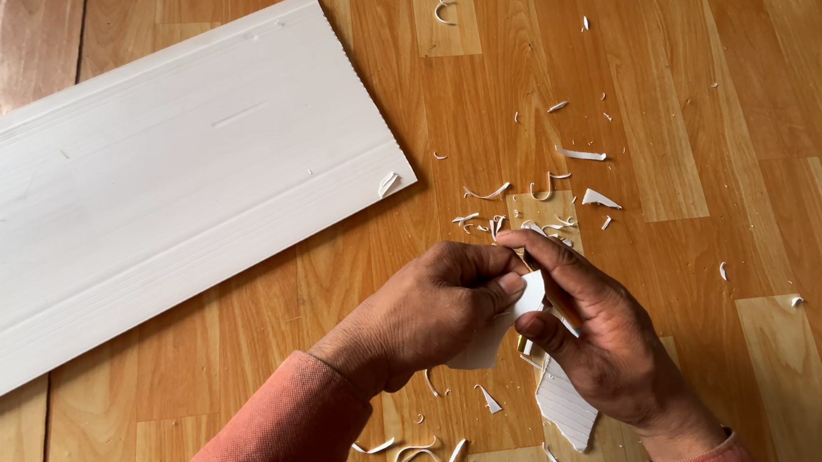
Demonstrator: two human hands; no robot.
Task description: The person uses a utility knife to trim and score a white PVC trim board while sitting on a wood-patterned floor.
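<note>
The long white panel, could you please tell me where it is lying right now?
In the head view, the long white panel lies flat on the wooden floor at upper left, apart from both hands, with white shavings scattered to its right.

A home room under fit-out: wood-look laminate floor (700,136), white trim panel (130,196), scattered shavings (528,211) (white plastic).
</note>
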